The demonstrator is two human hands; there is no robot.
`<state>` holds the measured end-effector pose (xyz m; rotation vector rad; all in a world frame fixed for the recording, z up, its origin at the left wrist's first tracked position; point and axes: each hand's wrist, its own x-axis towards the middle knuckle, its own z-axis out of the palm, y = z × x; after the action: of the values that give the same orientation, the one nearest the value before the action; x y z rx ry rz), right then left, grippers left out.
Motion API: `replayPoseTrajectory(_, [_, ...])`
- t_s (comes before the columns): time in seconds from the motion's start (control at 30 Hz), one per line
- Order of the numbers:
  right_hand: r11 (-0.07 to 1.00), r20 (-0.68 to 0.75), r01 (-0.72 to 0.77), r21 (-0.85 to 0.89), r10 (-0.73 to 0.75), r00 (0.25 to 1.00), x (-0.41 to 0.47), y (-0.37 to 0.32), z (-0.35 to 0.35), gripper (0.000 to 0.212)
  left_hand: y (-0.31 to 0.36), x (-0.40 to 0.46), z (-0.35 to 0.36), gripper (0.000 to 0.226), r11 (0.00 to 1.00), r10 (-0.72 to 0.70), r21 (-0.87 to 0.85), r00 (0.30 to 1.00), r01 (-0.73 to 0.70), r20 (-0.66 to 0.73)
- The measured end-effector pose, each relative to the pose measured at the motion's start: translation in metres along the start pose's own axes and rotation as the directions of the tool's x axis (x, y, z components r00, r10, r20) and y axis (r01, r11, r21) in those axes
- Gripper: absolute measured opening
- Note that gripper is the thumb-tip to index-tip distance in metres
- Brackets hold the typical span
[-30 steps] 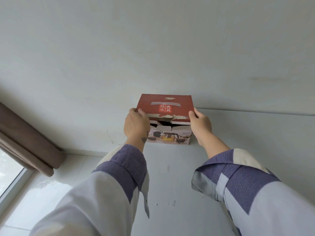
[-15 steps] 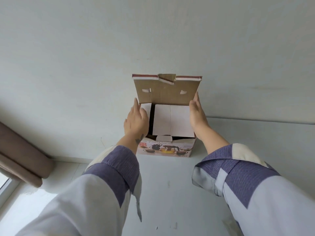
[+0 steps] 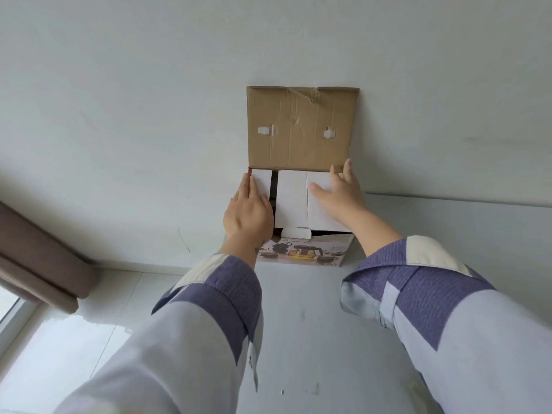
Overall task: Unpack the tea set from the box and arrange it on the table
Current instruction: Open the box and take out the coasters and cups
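1. Wall (image 3: pixel 149 85) fills the top of the frame. It is pale and plain. One wall.
2. Table (image 3: pixel 298 339) is pale too and fills the bottom middle and right. One table. Floor (image 3: pixel 74 339) shows at the lower left, with one brown curtain (image 3: pixel 35 258) at the left edge.
3. Sleeves come up from the bottom, two of them, grey with purple cuffs.
4. Box (image 3: pixel 301 252) sits in the middle of the frame, at the far edge of the table, touching the wall. One box. Its front has a picture of a teapot and cups.
5. Lid (image 3: pixel 301 127) stands straight up above the box, flat against the wall. One lid. It shows two small white tabs.
6. White flaps (image 3: pixel 298 198) cover the top of the box under the lid. I count three panels, with a dark gap after the left one. The tea set itself is hidden inside, so I cannot count its pieces.
7. Left hand (image 3: pixel 248 210) lies flat on the left flap, fingers straight and together, gripping nothing.
8. Right hand (image 3: pixel 340 195) lies on the right flap, fingers spread, gripping nothing.
9. What could go wrong, I think: the lid may flop back down on the hands, as nothing holds it but the wall. The flaps may tear if pulled hard. The box may slide or tip if both hands tug up, and glass inside could knock and crack.
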<state>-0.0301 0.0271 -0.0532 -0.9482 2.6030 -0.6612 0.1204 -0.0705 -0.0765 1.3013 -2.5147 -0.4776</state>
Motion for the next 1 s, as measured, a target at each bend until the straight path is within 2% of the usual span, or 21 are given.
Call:
replayPoseTrajectory(0.07, [0.990,0.036,0.052,-0.130,-0.047,0.998,-0.016,0.000,0.000,0.076,0.000,-0.001,0.000,0.054,1.000,0.001,0.017,1.000,-0.001,0.004])
replayPoseTrajectory(0.13, [0.976,0.035,0.117,-0.182,-0.112,0.993,-0.032,0.003,0.001,0.077,0.001,-0.002,-0.001,0.054,1.000,0.006,0.031,1.000,-0.007,0.019])
replayPoseTrajectory(0.3, [0.978,0.033,0.166,-0.128,-0.163,0.986,-0.055,0.014,-0.004,0.087,0.002,-0.003,-0.003,0.054,0.999,0.002,0.033,0.999,-0.003,0.034])
replayPoseTrajectory(0.4, [0.980,0.044,0.174,-0.095,-0.170,0.984,-0.060,0.018,-0.006,0.083,0.002,-0.002,-0.003,0.055,0.999,-0.008,0.031,1.000,0.007,0.030])
replayPoseTrajectory(0.63, [0.962,-0.082,0.265,-0.064,-0.269,0.959,-0.075,0.018,-0.003,0.064,0.002,-0.001,-0.003,0.055,0.998,-0.014,0.067,0.999,0.012,0.039])
replayPoseTrajectory(0.73, [0.948,-0.282,0.319,0.025,-0.299,0.912,-0.084,0.022,-0.002,0.050,0.003,0.001,-0.001,0.055,0.997,-0.011,0.077,0.999,0.008,0.038])
replayPoseTrajectory(0.8, [0.941,-0.448,0.308,0.138,-0.218,0.867,-0.092,0.021,-0.002,0.038,0.004,0.000,0.000,0.055,0.997,-0.018,0.073,0.999,0.016,0.028])
replayPoseTrajectory(0.87, [0.943,-0.493,0.185,0.276,-0.026,0.870,-0.095,0.021,-0.003,0.032,0.005,0.000,-0.001,0.055,0.997,-0.014,0.077,1.000,0.012,0.021])
replayPoseTrajectory(0.93, [0.878,-0.437,0.015,0.479,0.224,0.871,-0.091,0.026,-0.001,0.029,0.004,-0.001,0.000,0.055,0.997,-0.010,0.081,1.000,0.008,0.017])
replayPoseTrajectory(1.0, [0.672,-0.293,-0.111,0.732,0.457,0.840,-0.084,0.030,0.001,0.031,0.005,-0.001,0.000,0.055,0.996,-0.007,0.090,1.000,0.006,0.015])
